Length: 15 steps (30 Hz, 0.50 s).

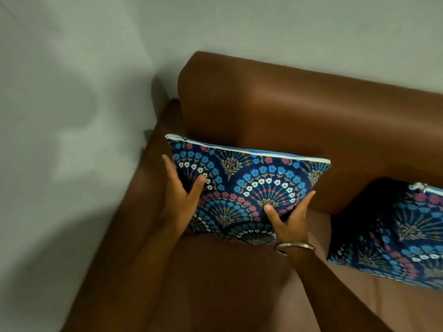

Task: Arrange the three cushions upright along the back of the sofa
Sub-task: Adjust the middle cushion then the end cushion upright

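Observation:
A dark blue cushion (249, 185) with a flower and fan print stands upright against the brown sofa's back (299, 109), close to the left armrest, zip edge on top. My left hand (183, 197) grips its left edge, thumb on the front. My right hand (290, 219), with a metal bangle at the wrist, grips its lower right part. A second cushion (395, 233) of the same print stands upright against the sofa back at the right edge of the frame, partly cut off. A third cushion is not in sight.
The sofa's left armrest (134, 212) runs along a pale wall (60, 116), with the room corner just behind it. The brown seat (239, 283) lies under my forearms.

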{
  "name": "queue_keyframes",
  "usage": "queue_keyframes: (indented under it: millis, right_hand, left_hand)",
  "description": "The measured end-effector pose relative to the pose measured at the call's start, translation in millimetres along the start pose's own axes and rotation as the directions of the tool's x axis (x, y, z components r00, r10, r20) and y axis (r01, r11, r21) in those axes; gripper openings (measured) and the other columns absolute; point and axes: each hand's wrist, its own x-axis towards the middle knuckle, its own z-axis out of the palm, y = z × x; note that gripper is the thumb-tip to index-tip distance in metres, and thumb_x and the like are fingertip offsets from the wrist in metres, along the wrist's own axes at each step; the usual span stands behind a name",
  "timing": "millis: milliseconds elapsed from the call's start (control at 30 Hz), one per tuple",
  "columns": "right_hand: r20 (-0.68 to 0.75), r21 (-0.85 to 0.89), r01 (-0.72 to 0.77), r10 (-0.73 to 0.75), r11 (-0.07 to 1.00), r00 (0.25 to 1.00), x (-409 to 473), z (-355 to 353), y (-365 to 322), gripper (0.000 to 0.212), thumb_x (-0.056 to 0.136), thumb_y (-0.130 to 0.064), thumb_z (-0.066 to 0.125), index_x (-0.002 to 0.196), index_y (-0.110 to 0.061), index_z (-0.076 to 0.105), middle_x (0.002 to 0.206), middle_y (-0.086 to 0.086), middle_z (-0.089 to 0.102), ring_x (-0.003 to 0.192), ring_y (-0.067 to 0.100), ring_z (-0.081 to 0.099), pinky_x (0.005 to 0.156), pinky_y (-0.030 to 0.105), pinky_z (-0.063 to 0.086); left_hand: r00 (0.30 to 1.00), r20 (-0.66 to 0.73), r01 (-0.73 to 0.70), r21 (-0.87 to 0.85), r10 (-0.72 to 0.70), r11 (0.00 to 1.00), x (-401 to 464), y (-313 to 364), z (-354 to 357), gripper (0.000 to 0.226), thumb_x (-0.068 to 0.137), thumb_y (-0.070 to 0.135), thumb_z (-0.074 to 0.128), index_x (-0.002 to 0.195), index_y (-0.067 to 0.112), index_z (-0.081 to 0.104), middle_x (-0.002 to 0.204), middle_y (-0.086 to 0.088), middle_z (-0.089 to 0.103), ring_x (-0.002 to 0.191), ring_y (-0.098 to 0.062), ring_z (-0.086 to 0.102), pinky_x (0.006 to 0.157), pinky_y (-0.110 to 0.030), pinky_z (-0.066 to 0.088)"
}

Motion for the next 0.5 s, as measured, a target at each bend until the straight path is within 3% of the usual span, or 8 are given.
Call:
queue_keyframes:
  millis: [67, 100, 167, 267, 333, 500]
  right_hand:
    - [0.086, 0.112, -0.091, 0.081, 0.99, 0.993, 10, -5, 9, 0.129, 0.058, -0.073, 0.075, 0.154, -0.033, -0.002, 0.163, 0.001, 0.024, 0.147, 0.022, 0.03, 0.113, 0.051, 0.035]
    - [0.128, 0.152, -0.114, 0.095, 0.982, 0.987, 9, -9, 16, 0.121, 0.06, -0.067, 0.078, 0.153, -0.032, 0.01, 0.159, 0.0, 0.033, 0.143, 0.019, 0.038, 0.111, 0.048, 0.039]
    - [0.211, 0.14, -0.128, 0.096, 0.982, 0.973, 3, -12, 26, 0.099, 0.068, -0.056, 0.079, 0.148, -0.03, 0.029, 0.149, -0.001, 0.048, 0.135, 0.015, 0.048, 0.109, 0.047, 0.042]
    - [0.277, 0.105, -0.117, 0.084, 0.988, 0.957, -2, 7, 32, 0.089, 0.067, -0.064, 0.076, 0.135, -0.012, 0.05, 0.133, 0.006, 0.062, 0.122, 0.013, 0.058, 0.104, 0.041, 0.047]
    - [0.268, 0.06, -0.094, 0.075, 0.994, 0.961, 1, 25, 27, 0.087, 0.067, -0.06, 0.073, 0.133, -0.006, 0.052, 0.13, 0.01, 0.063, 0.118, 0.015, 0.058, 0.102, 0.037, 0.046]
    - [0.234, 0.036, -0.068, 0.058, 0.997, 0.97, 11, 16, 26, 0.107, 0.063, -0.068, 0.073, 0.149, -0.022, 0.03, 0.148, 0.004, 0.048, 0.135, 0.022, 0.046, 0.109, 0.044, 0.041]
  left_hand:
    - [0.974, -0.077, 0.203, -0.115, -0.212, 0.972, 22, -9, -5, 0.114, 0.076, 0.074, 0.064, 0.159, 0.028, 0.0, 0.163, -0.002, 0.03, 0.144, -0.021, 0.038, 0.114, -0.049, 0.039]
    - [0.962, -0.063, 0.253, -0.147, -0.265, 0.956, 29, -10, -9, 0.112, 0.073, 0.077, 0.065, 0.158, 0.027, 0.014, 0.158, -0.005, 0.039, 0.138, -0.024, 0.046, 0.109, -0.052, 0.044]
    - [0.974, 0.027, 0.225, -0.187, -0.224, 0.956, 37, -10, -11, 0.084, 0.077, 0.071, 0.066, 0.14, 0.017, 0.049, 0.134, -0.008, 0.063, 0.119, -0.023, 0.063, 0.098, -0.055, 0.053]
    - [0.988, -0.027, 0.141, -0.233, -0.151, 0.962, 35, -13, -15, 0.058, 0.085, 0.055, 0.065, 0.124, 0.012, 0.06, 0.118, -0.009, 0.071, 0.106, -0.023, 0.07, 0.089, -0.049, 0.058]
    - [0.987, -0.09, 0.112, -0.227, -0.136, 0.967, 32, -24, -21, 0.058, 0.088, 0.056, 0.063, 0.129, 0.016, 0.056, 0.123, -0.008, 0.069, 0.11, -0.023, 0.068, 0.09, -0.047, 0.057]
    - [0.988, -0.103, 0.118, -0.007, -0.118, 0.993, 30, -16, -16, 0.066, 0.094, 0.066, 0.047, 0.135, 0.015, 0.051, 0.127, -0.008, 0.066, 0.116, -0.022, 0.064, 0.1, -0.054, 0.05]
